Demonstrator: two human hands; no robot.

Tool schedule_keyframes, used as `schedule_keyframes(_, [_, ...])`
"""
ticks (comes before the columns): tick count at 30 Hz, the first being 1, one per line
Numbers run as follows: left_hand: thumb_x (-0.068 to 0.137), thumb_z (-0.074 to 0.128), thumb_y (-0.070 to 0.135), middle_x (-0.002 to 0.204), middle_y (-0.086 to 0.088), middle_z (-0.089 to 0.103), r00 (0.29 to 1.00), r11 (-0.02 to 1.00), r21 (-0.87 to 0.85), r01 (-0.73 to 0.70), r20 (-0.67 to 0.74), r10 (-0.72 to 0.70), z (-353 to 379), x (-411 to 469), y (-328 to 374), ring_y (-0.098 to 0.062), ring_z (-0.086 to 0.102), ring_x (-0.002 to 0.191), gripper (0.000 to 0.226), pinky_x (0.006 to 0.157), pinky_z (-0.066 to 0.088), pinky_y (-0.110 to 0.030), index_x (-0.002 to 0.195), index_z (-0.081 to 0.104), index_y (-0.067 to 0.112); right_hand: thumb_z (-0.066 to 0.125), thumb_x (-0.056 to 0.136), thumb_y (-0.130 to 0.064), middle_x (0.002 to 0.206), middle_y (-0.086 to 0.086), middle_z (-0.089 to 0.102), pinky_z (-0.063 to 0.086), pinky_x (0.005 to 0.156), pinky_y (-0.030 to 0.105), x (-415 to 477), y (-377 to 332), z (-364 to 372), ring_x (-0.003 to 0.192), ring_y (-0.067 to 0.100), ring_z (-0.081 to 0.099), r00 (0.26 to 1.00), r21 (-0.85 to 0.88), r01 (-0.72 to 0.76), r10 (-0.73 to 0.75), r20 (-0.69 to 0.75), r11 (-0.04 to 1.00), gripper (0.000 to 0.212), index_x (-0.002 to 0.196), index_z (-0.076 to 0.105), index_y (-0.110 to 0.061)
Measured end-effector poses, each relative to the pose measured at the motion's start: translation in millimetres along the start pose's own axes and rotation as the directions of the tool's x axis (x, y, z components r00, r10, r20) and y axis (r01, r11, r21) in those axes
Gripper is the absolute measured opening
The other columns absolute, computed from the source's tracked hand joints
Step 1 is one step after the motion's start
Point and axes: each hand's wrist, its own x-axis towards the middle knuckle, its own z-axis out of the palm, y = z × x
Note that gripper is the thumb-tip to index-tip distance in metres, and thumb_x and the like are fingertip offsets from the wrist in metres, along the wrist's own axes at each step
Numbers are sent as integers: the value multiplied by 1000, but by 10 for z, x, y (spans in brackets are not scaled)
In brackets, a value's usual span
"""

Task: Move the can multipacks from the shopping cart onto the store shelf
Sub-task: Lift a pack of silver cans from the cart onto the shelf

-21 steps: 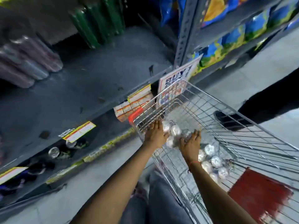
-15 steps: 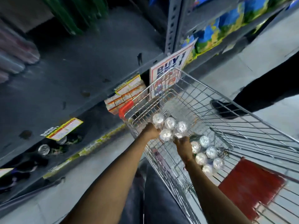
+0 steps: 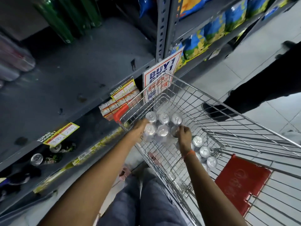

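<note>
Just inside cart rim (image 3: 192, 88), multipack (image 3: 162, 126) between both hands.

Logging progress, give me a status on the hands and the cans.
Left hand and right hand grip six-pack, lifted in cart. Second pack remains in cart. Shelf has room.

Noted: silver-topped cans in the clear-wrapped multipack (image 3: 160, 126), bare silver wire shopping cart (image 3: 211, 111) with red corner bumper (image 3: 120, 112) and red seat flap (image 3: 242, 185), dark grey shelf (image 3: 65, 82), green bottles (image 3: 68, 18), blue-and-yellow snack bags (image 3: 216, 31), yellow-bordered price tag (image 3: 61, 134), orange wristband (image 3: 189, 153).
</note>
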Motion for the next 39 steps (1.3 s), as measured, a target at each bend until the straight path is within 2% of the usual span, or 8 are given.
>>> schedule_keyframes(5, [96,38,15,86,-2,58,984,967,-191,-170,19,177,-191,-817,280,-14,50,74,27,66,40,-22,115,56,5,53,91,-48,75,-1,46,39,61,29,-250,-706,-12,66,12,42,961,19,234,-228,-154,972,37,84,47,-12])
schedule_keyframes(9, [93,46,30,132,-18,56,964,912,-318,-259,-20,266,-515,-1325,437,-23,56,98,24,89,44,-33,99,60,11,58,84,-55,75,0,48,38,63,32,-576,-1373,13,68,14,42,880,78,430,-398,-258,899,39,79,51,-17])
schedule_keyframes(13, [93,41,35,128,-9,60,930,888,-292,-354,-7,369,-967,-1777,506,-24,58,111,38,94,41,-37,119,59,14,54,87,-52,88,11,60,45,74,34,-996,-1974,159,79,15,52,800,80,575,-539,-264,814,33,80,58,-20])
schedule_keyframes(20, [96,36,26,102,4,64,894,766,-467,-441,-155,421,-1687,-2496,243,-13,51,88,29,60,49,-29,88,63,21,52,95,-31,77,6,54,37,57,15,-1591,-2560,838,72,14,48,733,71,677,-680,36,733,32,82,60,-3])
schedule_keyframes(24, [97,36,28,121,3,60,878,691,-542,-478,-305,368,-2028,-2727,20,-10,57,99,31,71,48,-37,118,58,19,55,89,-37,56,-2,39,31,47,15,-1782,-2602,1333,55,11,37,658,20,729,-709,256,684,41,66,50,-4])
schedule_keyframes(29, [97,40,30,95,2,65,817,573,-589,-570,-477,323,-2526,-2876,-351,-11,60,83,27,63,46,-31,97,62,16,58,92,-29,57,3,37,29,52,30,-2165,-2701,2101,53,9,34,609,57,697,-632,480,715,40,59,43,-12])
schedule_keyframes(33, [97,39,32,92,0,64,787,515,-610,-602,-561,256,-2847,-2820,-586,-15,59,82,28,70,49,-31,91,62,17,58,91,-33,65,12,46,32,50,28,-2375,-2698,2618,58,14,43,596,21,656,-536,598,754,42,68,56,2])
schedule_keyframes(39, [95,45,29,100,-5,65,768,462,-634,-620,-611,193,-3151,-2644,-756,-19,61,89,24,83,50,-35,96,64,14,59,90,-34,55,3,43,32,49,25,-2521,-2682,3070,53,13,39,600,-37,643,-473,646,765,47,52,43,-12])
